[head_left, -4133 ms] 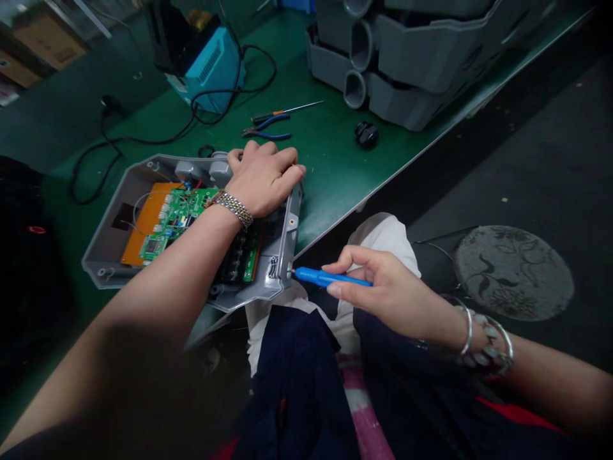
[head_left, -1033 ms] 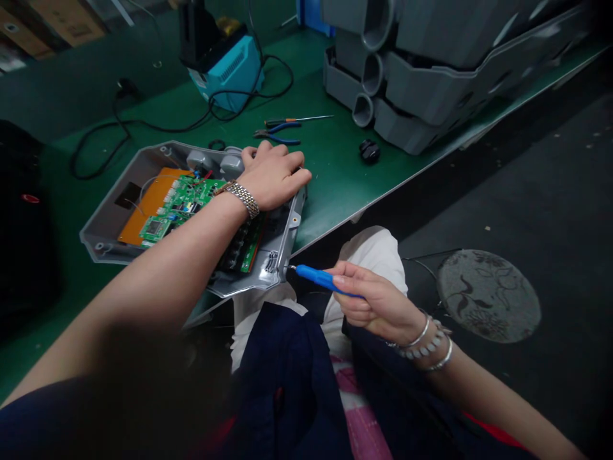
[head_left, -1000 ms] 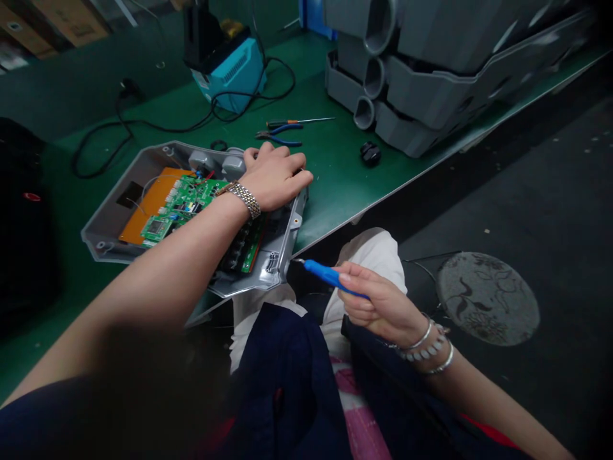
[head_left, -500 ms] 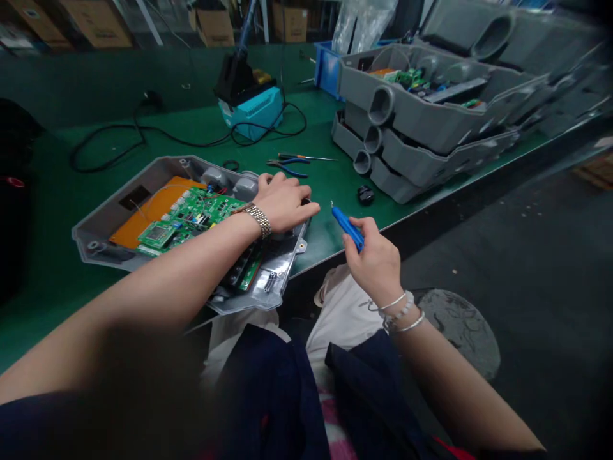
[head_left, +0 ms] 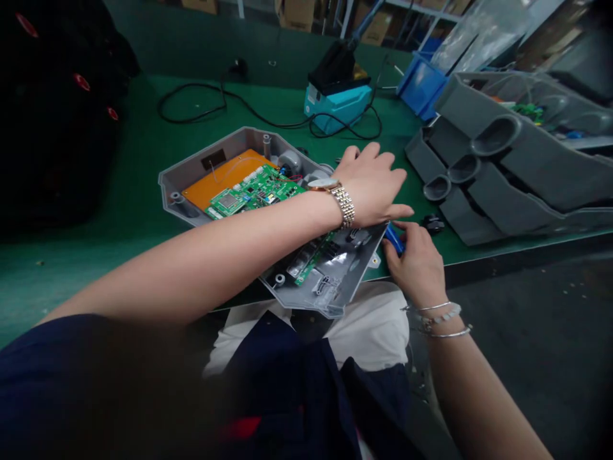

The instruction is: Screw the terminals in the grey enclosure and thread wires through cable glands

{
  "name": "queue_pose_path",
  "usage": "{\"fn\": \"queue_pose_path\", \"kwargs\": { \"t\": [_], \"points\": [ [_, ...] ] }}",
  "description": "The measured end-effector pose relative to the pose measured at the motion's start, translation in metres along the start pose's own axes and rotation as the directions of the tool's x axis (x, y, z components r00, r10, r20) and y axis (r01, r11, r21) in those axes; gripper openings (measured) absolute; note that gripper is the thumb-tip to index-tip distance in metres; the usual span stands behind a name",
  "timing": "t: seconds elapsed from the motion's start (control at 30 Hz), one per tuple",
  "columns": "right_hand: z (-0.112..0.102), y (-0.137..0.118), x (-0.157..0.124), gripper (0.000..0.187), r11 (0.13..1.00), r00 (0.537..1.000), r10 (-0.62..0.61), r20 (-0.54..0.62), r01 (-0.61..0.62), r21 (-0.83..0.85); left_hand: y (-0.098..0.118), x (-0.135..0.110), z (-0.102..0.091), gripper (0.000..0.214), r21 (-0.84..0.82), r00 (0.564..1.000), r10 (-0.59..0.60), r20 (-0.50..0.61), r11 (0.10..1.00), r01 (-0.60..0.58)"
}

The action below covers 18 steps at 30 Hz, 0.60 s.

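Observation:
An open grey plastic housing (head_left: 330, 291) lies on the green bench and overhangs its front edge above my lap. Inside it sit a green circuit board (head_left: 251, 191) and an orange panel (head_left: 225, 172). My left hand (head_left: 371, 182) rests palm down on the housing's right part, fingers stretched out, a metal watch on the wrist. My right hand (head_left: 416, 262) is closed around a blue-handled tool (head_left: 395, 239) at the housing's right edge. The tool's tip is hidden under my left hand.
A stack of grey housings (head_left: 507, 172) stands at the right, with a small black part (head_left: 433, 222) before it. A teal soldering station (head_left: 338, 102) with black cables sits behind. A blue bin (head_left: 421, 83) is at the back. Dark floor lies right of the bench edge.
My right hand rose from the housing's front corner below the bench edge to its right side on the bench top. The view swung left and up. My left hand stayed on the housing.

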State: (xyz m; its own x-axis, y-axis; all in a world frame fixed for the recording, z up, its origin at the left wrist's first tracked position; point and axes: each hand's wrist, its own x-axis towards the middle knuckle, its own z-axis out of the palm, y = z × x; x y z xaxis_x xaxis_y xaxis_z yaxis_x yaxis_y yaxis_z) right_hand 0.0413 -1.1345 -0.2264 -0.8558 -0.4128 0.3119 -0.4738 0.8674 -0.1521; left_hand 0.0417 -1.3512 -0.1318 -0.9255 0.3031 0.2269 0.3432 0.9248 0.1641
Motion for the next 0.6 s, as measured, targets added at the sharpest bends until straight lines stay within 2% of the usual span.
{"fn": "queue_pose_path", "kwargs": {
  "t": [0.1,0.2,0.27,0.37,0.5,0.6],
  "points": [
    [-0.005,0.004,0.001,0.040,1.000,0.999,-0.018,0.030,0.017,0.018,0.001,-0.019,-0.032,0.034,0.046,0.977,0.039,0.211,0.998,-0.050],
    [-0.013,0.014,-0.001,0.042,1.000,0.998,0.018,-0.057,-0.018,0.007,0.001,-0.053,-0.037,0.031,-0.009,0.922,0.149,0.358,0.988,-0.156],
    [-0.019,0.023,-0.003,0.041,0.998,0.988,0.061,-0.139,-0.064,-0.015,0.002,-0.076,-0.024,0.034,-0.067,0.912,0.230,0.341,0.973,-0.220],
    [-0.031,0.034,-0.009,0.041,0.993,0.976,0.113,-0.186,-0.120,-0.023,0.003,-0.098,0.004,0.031,-0.098,0.932,0.266,0.247,0.963,-0.249],
    [-0.044,0.043,-0.019,0.040,0.987,0.969,0.145,-0.199,-0.155,-0.037,0.009,-0.104,0.028,0.016,-0.136,0.959,0.242,0.144,0.965,-0.224],
    [-0.045,0.051,-0.024,0.039,0.982,0.961,0.174,-0.215,-0.185,-0.032,0.013,-0.099,0.033,0.011,-0.118,0.964,0.215,0.156,0.973,-0.198]
  ]
}}
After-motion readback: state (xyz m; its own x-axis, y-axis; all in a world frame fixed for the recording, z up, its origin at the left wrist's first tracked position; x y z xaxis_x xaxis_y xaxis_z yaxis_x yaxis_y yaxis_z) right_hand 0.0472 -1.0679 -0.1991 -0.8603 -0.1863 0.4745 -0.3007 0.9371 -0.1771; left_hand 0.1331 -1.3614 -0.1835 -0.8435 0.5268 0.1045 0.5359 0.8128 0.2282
